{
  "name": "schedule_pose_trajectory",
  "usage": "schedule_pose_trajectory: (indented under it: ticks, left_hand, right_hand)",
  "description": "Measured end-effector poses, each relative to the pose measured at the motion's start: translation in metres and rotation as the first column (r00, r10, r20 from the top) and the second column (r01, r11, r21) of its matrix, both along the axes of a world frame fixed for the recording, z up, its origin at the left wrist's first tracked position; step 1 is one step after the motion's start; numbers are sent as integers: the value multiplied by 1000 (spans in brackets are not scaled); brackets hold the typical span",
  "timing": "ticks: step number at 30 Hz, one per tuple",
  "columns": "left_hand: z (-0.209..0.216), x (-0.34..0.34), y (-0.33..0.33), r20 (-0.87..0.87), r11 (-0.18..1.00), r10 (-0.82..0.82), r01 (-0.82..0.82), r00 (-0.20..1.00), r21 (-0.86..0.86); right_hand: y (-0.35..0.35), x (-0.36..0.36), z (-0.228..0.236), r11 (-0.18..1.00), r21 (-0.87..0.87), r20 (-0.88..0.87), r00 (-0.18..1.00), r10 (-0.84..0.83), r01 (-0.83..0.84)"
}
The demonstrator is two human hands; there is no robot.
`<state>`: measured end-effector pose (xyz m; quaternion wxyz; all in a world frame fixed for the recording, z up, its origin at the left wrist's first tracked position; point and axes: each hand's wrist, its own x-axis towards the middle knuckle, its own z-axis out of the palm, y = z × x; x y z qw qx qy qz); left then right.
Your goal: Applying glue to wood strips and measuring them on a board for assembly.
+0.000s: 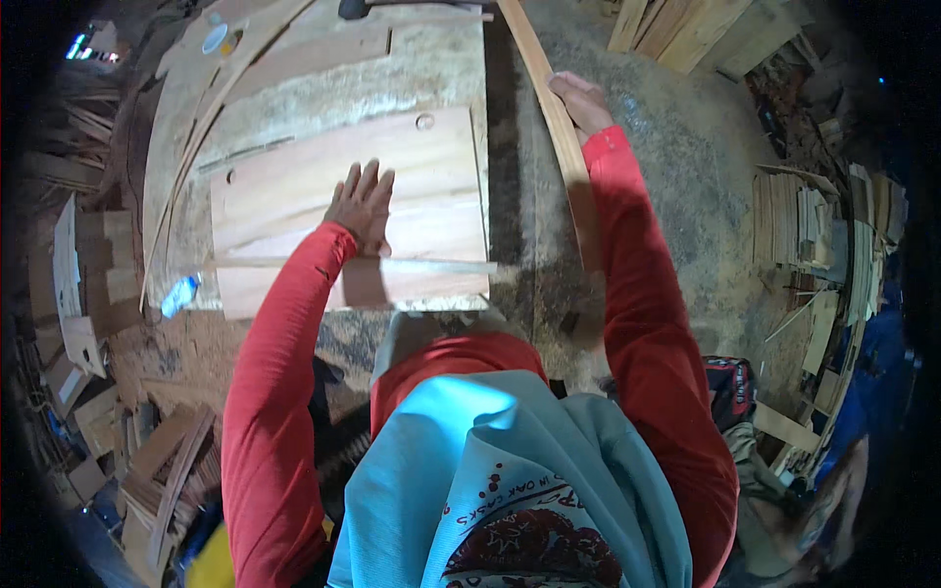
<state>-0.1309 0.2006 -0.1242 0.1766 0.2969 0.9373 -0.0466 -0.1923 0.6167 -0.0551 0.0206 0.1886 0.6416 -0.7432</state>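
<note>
My left hand (363, 209) lies with fingers spread over a pale wooden panel (279, 191) on the worktable. Round marks or holes show near the panel's two far corners. Just below that hand, a thin straight strip (441, 267) runs across the panel near its front edge. My right hand (582, 102) is closed around a long wooden strip (555, 113), held out to the right past the table's edge. The strip slants from the top of the view down beside my right forearm, and its lower end is in shadow.
The worktable (323, 93) carries a long thin curved strip (221, 103), a flat board (323, 64), a white cup (216, 39) and a plastic bottle (180, 296). Stacked boards (794, 220) stand at the right, and wood offcuts (167, 470) lie lower left. Another person's arm (828, 495) shows lower right.
</note>
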Motion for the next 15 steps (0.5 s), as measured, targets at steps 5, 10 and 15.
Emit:
schedule_pose_trajectory:
  ticks: [5,10,15]
  left_hand:
    - [42,3,25,155,1000,2,2,988,-28]
    - [61,2,32,172,990,60,-37,983,-135]
    - [52,-2,28,161,994,50,-34,986,-102]
  right_hand:
    - [19,-34,64,987,55,72,986,148,-152]
    - [-12,-59,76,982,-166,64,993,100,-88]
    - [-35,-69,85,917,-361,-24,984,174,-171]
